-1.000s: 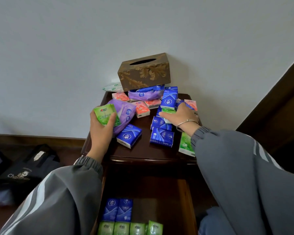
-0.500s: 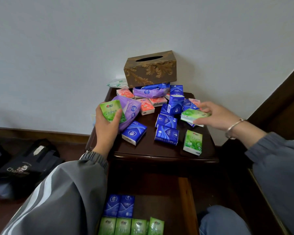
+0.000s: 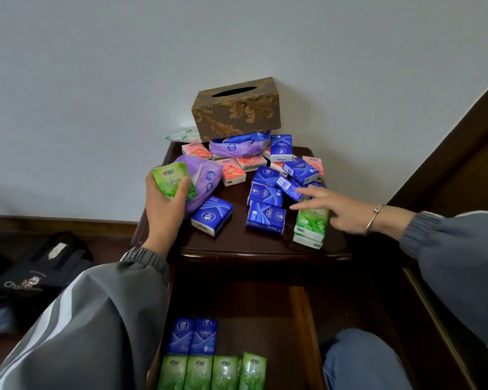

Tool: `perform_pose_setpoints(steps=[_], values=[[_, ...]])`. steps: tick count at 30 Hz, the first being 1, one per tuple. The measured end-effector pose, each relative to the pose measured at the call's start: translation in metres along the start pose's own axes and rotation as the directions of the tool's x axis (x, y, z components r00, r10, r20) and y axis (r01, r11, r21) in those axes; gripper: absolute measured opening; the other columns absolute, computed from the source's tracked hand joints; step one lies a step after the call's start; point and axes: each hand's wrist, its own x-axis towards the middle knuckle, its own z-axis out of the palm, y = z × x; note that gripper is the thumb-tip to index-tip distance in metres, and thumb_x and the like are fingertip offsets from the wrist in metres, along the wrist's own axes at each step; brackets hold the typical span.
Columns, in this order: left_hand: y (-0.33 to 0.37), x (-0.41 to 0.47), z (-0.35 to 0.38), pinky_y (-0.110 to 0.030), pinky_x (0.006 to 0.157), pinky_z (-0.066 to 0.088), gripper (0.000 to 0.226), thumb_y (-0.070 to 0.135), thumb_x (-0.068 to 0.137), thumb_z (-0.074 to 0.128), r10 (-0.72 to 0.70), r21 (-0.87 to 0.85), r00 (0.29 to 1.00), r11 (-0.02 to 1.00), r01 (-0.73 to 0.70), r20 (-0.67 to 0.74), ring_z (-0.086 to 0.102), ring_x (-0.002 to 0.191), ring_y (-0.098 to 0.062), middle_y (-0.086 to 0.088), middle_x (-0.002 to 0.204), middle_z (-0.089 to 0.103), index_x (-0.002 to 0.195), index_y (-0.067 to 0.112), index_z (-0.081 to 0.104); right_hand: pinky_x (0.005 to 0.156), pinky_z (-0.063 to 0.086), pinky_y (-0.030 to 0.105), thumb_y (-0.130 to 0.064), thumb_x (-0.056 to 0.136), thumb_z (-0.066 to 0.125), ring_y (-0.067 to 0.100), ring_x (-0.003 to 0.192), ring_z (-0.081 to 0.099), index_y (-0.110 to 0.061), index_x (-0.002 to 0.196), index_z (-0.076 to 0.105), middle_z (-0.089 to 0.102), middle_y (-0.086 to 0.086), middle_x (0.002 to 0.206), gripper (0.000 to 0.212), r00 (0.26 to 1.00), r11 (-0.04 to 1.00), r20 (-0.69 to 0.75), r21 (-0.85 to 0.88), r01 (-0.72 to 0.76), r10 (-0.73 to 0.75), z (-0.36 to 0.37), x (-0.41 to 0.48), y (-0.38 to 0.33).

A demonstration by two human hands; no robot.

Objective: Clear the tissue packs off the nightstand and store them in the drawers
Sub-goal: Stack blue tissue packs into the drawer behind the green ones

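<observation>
Fingers (image 3: pixel 183 187) of left hand (image 3: pixel 164 212) grip one green plastic-wrapped tissue pack (image 3: pixel 173 182); right hand's (image 3: pixel 347 212) fingers (image 3: pixel 307 203), straight and spread, reach over two stacked green packs (image 3: pixel 310 225) on dark wooden tabletop (image 3: pixel 237 241), likely gathering greens for green row (image 3: pixel 212 372) in open drawer (image 3: pixel 302 319).

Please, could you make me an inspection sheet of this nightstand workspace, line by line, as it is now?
Surface: dark wooden nightstand, top mostly covered with packs.
Job's things: blue packs, orange packs and purple packs lie loose on top; two green packs stacked at front right; open drawer holds stored packs, two blue and four green.
Clutter: ornate tissue box at the back, seemingly atop packs.
Hands: left hand grips a green pack; right hand open, fingers straight above the green stack.
Cables: nothing seen.
Surroundings: black bag on floor, left; white wall.
</observation>
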Motion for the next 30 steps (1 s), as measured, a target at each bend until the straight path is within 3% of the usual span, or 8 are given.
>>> perform_pose_setpoints(steps=[5,7,9,15,20,23,26,30], values=[[-0.003,0.002,0.000,-0.006,0.068,0.047,0.057,0.054,0.074,0.067,0.007,-0.032,1.000,0.999,-0.006,0.010,0.064,0.102,-0.007,0.003,0.117,0.063,0.121,0.031,0.045,0.108,0.024,0.021,-0.001,0.084,0.059,0.017,0.138,0.029,-0.022,0.143,0.033,0.035,0.002,0.145,0.068,0.939,0.946,-0.266,0.293,-0.137,0.218,0.018,-0.006,-0.002],[-0.003,0.002,0.001,-0.007,0.068,0.048,0.058,0.055,0.074,0.067,0.008,-0.037,1.000,0.999,-0.008,0.013,0.064,0.102,-0.006,0.003,0.117,0.062,0.121,0.032,0.045,0.103,0.033,0.026,-0.038,0.075,0.074,0.014,0.126,0.041,-0.022,0.144,0.028,0.041,-0.002,0.134,0.084,0.919,0.899,-0.208,0.363,-0.245,0.334,0.026,-0.005,-0.005],[-0.003,0.002,0.001,-0.005,0.067,0.048,0.057,0.054,0.074,0.068,0.019,-0.045,1.000,0.999,-0.018,0.012,0.064,0.101,-0.007,0.002,0.116,0.063,0.121,0.030,0.045,0.099,0.039,0.029,-0.053,0.061,0.079,0.016,0.120,0.045,-0.020,0.142,0.027,0.043,-0.002,0.131,0.102,0.909,0.890,-0.124,0.294,-0.349,0.398,0.032,0.002,-0.006],[-0.003,0.001,0.000,-0.009,0.073,0.051,0.058,0.047,0.079,0.068,0.032,-0.008,0.999,0.999,-0.031,0.029,0.063,0.103,-0.007,0.001,0.118,0.062,0.127,0.024,0.044,0.079,0.042,0.030,-0.054,0.054,0.081,0.019,0.097,0.049,-0.014,0.118,0.042,0.052,0.008,0.119,0.086,0.897,0.914,-0.177,0.071,-0.399,0.405,0.040,0.019,-0.002],[0.021,-0.011,-0.005,-0.008,0.084,0.046,0.060,0.030,0.087,0.067,0.083,-0.027,0.995,0.996,-0.084,-0.053,0.058,0.112,-0.013,-0.009,0.127,0.055,0.136,0.009,0.038,0.082,0.047,0.033,-0.049,0.057,0.081,0.024,0.103,0.055,-0.017,0.123,0.042,0.052,0.006,0.118,0.082,0.816,0.917,-0.420,0.191,-0.350,0.398,0.050,-0.011,-0.013],[0.052,-0.032,-0.022,-0.010,0.083,0.046,0.060,0.029,0.087,0.064,0.082,-0.182,0.982,0.977,-0.113,-0.167,0.060,0.101,0.003,-0.003,0.118,0.056,0.135,0.004,0.036,0.083,0.043,0.021,-0.046,0.056,0.084,0.009,0.098,0.054,-0.021,0.128,0.041,0.054,-0.004,0.115,0.087,0.737,0.930,-0.581,0.315,-0.188,0.345,0.056,-0.050,-0.031],[0.067,-0.071,-0.049,-0.010,0.083,0.047,0.059,0.033,0.087,0.064,0.096,-0.188,0.982,0.974,-0.127,-0.161,0.060,0.096,0.010,0.009,0.110,0.058,0.133,0.006,0.039,0.082,0.032,-0.002,-0.047,0.053,0.084,-0.008,0.095,0.048,-0.024,0.126,0.042,0.052,-0.011,0.111,0.087,0.842,0.944,-0.518,0.328,0.034,0.149,0.084,-0.092,-0.062],[0.044,-0.151,-0.080,-0.015,0.083,0.050,0.050,0.037,0.080,0.069,0.034,-0.239,0.999,0.971,-0.033,-0.001,0.063,0.100,0.001,0.014,0.109,0.065,0.124,0.025,0.048,0.089,0.042,0.021,-0.061,0.054,0.072,0.004,0.105,0.047,-0.029,0.126,0.036,0.044,-0.012,0.116,0.086,0.989,0.988,-0.140,0.152,-0.020,0.041,0.165,-0.109,-0.085]])
